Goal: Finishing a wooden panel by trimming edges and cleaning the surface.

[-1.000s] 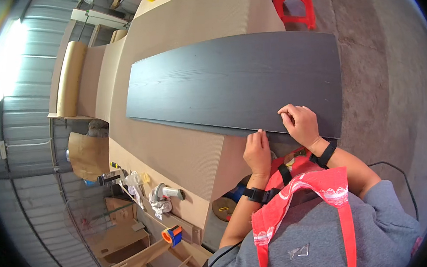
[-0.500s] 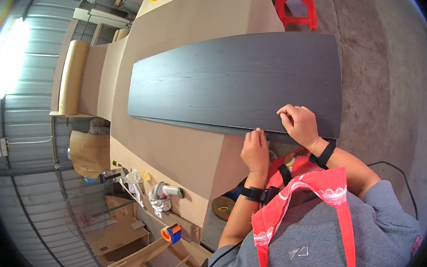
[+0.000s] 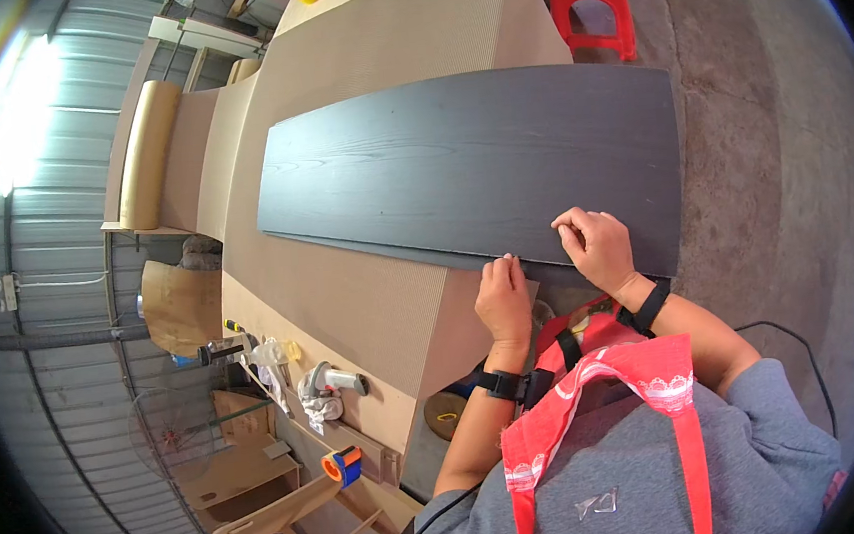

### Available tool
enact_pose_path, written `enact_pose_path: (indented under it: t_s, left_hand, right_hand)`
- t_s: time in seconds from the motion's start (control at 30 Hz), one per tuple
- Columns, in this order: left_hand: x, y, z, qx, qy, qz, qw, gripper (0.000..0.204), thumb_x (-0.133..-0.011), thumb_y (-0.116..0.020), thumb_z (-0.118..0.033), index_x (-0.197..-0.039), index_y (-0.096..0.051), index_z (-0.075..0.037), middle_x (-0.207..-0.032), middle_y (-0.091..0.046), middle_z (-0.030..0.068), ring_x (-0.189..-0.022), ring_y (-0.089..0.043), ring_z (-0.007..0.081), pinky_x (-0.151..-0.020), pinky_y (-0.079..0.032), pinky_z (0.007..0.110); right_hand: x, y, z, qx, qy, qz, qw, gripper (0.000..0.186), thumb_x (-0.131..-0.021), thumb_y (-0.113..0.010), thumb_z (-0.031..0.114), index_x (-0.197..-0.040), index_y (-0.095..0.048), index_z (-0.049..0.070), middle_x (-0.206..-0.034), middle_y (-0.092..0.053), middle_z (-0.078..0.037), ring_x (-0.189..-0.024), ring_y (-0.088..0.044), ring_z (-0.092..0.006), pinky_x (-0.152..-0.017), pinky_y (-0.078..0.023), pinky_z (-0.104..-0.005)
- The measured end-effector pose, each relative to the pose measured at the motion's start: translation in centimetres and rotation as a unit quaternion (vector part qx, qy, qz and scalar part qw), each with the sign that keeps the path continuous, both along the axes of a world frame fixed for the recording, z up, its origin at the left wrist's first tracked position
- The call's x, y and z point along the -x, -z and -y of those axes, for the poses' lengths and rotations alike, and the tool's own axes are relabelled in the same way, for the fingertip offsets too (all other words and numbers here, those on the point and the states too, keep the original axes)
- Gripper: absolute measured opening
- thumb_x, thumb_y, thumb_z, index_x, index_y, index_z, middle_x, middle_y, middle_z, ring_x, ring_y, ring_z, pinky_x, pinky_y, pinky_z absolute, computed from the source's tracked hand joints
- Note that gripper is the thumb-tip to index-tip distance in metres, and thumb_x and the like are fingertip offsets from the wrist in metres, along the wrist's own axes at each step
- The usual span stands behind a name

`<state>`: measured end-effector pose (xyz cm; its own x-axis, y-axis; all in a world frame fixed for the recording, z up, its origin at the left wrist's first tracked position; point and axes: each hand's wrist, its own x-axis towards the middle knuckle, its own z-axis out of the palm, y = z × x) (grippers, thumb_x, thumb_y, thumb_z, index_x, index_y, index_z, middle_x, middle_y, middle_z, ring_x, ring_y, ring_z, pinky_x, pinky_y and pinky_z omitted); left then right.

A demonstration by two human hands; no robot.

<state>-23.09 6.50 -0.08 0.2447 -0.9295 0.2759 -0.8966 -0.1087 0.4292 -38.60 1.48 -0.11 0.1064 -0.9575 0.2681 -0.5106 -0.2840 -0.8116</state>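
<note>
A long dark grey wood-grain board (image 3: 459,164) lies on top of a second board, whose edge shows beneath it, on brown corrugated cardboard (image 3: 353,343). My left hand (image 3: 500,296) has curled fingers pinched at the near long edge of the boards. My right hand (image 3: 596,252) is bent over the top board near that edge, farther right, its fingertips drawn together; whether anything small is between them is hidden. Black straps circle both wrists.
A paper roll (image 3: 145,154) lies at left. A hand tool (image 3: 336,381) and tape dispenser (image 3: 342,466) are at lower left, near cardboard pieces (image 3: 237,468). A red stool (image 3: 587,3) stands at top right. A cable (image 3: 805,348) runs over the concrete floor.
Both hands have shifted slightly leftward along the boards' near edge, the left one also a little upward. The boards look almost unmoved.
</note>
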Motion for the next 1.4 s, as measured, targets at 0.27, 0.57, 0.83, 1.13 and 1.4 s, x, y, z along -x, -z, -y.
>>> enact_pose_path:
  t_s: [0.27,0.57,0.83,1.13,1.4]
  left_hand:
    - [2.6,-0.2,-1.1,-0.015,0.082,0.007,0.997,0.011,-0.086,-0.059,-0.018,-0.085,-0.059,-0.008,-0.077,-0.057,0.0088,-0.067,-0.059,0.0295,-0.055,-0.046,0.038]
    - [1.3,0.2,-0.6,0.023,0.023,-0.022,0.999,0.013,-0.089,-0.056,-0.02,-0.084,-0.058,-0.008,-0.078,-0.056,0.0092,-0.067,-0.058,0.0293,-0.055,-0.047,0.038]
    - [5.1,0.2,-1.8,-0.015,0.159,0.017,0.987,0.01,-0.086,-0.058,-0.018,-0.083,-0.058,-0.009,-0.076,-0.055,0.0084,-0.066,-0.058,0.0278,-0.054,-0.046,0.038]
    - [3.6,-0.3,-0.9,-0.005,0.049,0.018,0.999,0.013,-0.086,-0.06,-0.02,-0.08,-0.059,-0.008,-0.074,-0.058,0.0083,-0.065,-0.059,0.0295,-0.054,-0.046,0.039]
    - [5.5,-0.1,-1.7,-0.033,0.121,0.065,0.99,0.009,-0.085,-0.058,-0.018,-0.085,-0.057,-0.009,-0.079,-0.057,0.0074,-0.068,-0.059,0.0274,-0.055,-0.047,0.038]
  right_hand:
    - [0.0,0.3,0.0,0.021,0.006,0.013,1.0,0.004,-0.082,-0.056,0.012,-0.082,-0.06,0.012,-0.058,-0.054,-0.004,-0.056,-0.055,-0.0227,-0.057,-0.041,-0.0352]
    - [0.1,0.0,0.0,-0.02,0.022,0.049,0.998,0.004,-0.082,-0.057,0.012,-0.083,-0.061,0.011,-0.058,-0.054,-0.004,-0.056,-0.054,-0.0224,-0.057,-0.041,-0.0348]
    - [0.3,0.2,0.0,-0.069,0.026,0.1,0.992,0.007,-0.084,-0.057,0.014,-0.085,-0.062,0.011,-0.06,-0.055,-0.005,-0.054,-0.053,-0.0199,-0.053,-0.042,-0.0332]
    - [0.7,0.5,-0.2,-0.076,0.016,0.132,0.988,0.008,-0.084,-0.057,0.013,-0.087,-0.062,0.009,-0.062,-0.056,-0.006,-0.054,-0.053,-0.0183,-0.052,-0.042,-0.0313]
    - [0.6,0.7,-0.3,-0.081,0.008,0.134,0.988,0.008,-0.084,-0.056,0.013,-0.086,-0.062,0.009,-0.062,-0.055,-0.006,-0.054,-0.053,-0.0191,-0.053,-0.042,-0.0317]
